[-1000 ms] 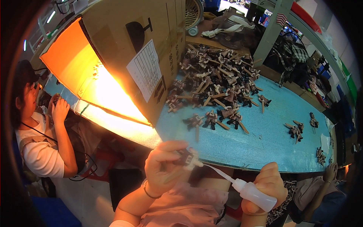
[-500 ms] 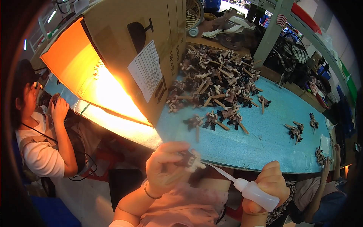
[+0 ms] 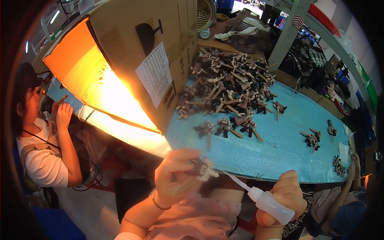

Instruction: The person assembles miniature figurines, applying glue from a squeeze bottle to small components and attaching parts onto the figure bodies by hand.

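Note:
Near the table's front edge, my left hand pinches a small toy figure with a brownish body and pale limbs. My right hand is wrapped round a white squeeze bottle, its long thin nozzle pointing left toward the figure. The nozzle's tip is close to the figure's pale end; whether they touch I cannot tell. Beyond my hands, a large heap of similar figures with tan sword-like pieces lies on the blue table.
A tall cardboard box stands on the table at left, brightly lit inside. Several loose figures lie at the right. A person works at far left; another person's arm shows at far right. A fan stands behind.
My hands, the figure and the bottle have barely moved. At the far left, the other person's hands have shifted slightly; at the right, the other person's hand has moved off the figures there.

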{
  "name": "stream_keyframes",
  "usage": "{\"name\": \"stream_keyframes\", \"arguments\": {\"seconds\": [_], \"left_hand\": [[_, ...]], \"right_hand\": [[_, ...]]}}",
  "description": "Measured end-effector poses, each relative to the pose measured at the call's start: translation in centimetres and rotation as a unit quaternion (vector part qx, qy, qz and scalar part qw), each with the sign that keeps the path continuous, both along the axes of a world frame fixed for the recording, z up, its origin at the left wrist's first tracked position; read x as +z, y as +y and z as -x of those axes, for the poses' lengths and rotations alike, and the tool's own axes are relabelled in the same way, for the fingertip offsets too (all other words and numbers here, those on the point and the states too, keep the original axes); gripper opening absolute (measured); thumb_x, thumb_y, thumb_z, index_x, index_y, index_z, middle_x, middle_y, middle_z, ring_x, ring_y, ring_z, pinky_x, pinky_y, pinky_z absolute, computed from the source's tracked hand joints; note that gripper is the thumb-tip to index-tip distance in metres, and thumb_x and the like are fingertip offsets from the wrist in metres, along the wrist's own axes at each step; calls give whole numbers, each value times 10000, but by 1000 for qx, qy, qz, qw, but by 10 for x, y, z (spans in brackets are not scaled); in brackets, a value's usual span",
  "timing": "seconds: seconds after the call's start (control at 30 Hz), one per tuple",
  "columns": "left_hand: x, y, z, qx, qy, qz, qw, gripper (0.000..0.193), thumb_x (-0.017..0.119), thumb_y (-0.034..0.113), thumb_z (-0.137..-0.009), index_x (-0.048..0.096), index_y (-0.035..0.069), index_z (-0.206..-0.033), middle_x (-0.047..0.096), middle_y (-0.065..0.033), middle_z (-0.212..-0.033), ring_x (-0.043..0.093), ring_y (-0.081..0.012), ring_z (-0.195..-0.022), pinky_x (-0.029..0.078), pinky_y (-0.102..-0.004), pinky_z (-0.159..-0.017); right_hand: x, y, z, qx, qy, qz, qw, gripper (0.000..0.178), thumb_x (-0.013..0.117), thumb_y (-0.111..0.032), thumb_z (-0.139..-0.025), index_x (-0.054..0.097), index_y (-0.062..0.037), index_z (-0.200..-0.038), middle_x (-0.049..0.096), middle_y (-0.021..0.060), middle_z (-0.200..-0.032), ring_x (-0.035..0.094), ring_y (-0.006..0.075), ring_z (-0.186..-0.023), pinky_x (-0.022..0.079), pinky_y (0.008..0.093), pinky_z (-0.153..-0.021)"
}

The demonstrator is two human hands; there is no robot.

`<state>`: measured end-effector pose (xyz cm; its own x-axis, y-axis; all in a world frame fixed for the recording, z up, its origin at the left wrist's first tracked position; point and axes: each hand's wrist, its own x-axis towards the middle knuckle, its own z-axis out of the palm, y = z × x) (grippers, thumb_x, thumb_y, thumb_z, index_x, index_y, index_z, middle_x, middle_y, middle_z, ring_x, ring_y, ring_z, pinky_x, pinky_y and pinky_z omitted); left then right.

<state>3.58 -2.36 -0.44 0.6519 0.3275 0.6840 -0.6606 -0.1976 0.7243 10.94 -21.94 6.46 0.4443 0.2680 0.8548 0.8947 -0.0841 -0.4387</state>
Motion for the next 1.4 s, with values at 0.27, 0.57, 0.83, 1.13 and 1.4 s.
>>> {"name": "stream_keyframes", "arguments": {"seconds": [0.27, 0.57, 0.83, 1.13, 1.4], "left_hand": [[3, 1, -2, 26, -9, -31, 999, 342, 649, -89, -715, 460, 6, -983, 492, -250, -1127, 590, -256, -896, 510, -351, -768], [1, 0, 0, 18, -3, -9, 1000, 343, 656, -79, -717, 463, 11, -986, 487, -249, -1138, 590, -257, -899, 510, -347, -768], [-1, 2, 4, 26, 10, -17, 999, 341, 667, -26, -739, 437, 22, -985, 486, -231, -1139, 582, -239, -914, 502, -330, -780], [-12, 3, 12, 16, 63, 86, 994, 345, 630, -73, -747, 419, 28, -1000, 524, -233, -1101, 569, -215, -913, 477, -310, -789], [-22, 1, 29, 0, 40, 152, 988, 331, 634, -30, -771, 460, 3, -1051, 573, -204, -1074, 572, -198, -936, 468, -304, -794]], "right_hand": [[-3, 1, 1, -13, 3, -10, 1000, 534, 625, -592, -706, 483, -77, -701, 435, -10, -571, 387, 124, -494, 278, 290, -513], [-5, -4, 3, 8, 8, -23, 1000, 542, 643, -603, -678, 501, -81, -706, 465, -17, -574, 412, 127, -492, 279, 291, -516], [-12, -7, -4, 51, 88, -48, 994, 513, 570, -559, -781, 426, -67, -810, 430, 17, -617, 387, 114, -526, 276, 277, -514], [-69, -14, -90, 22, 402, -148, 903, 239, 544, -122, -860, 392, -14, -1010, 572, 102, -806, 596, 213, -793, 470, 318, -772], [-109, -40, -186, -158, 291, 107, 937, 281, 607, -164, -828, 517, 3, -1035, 546, 39, -866, 505, 131, -800, 415, 272, -742]]}}
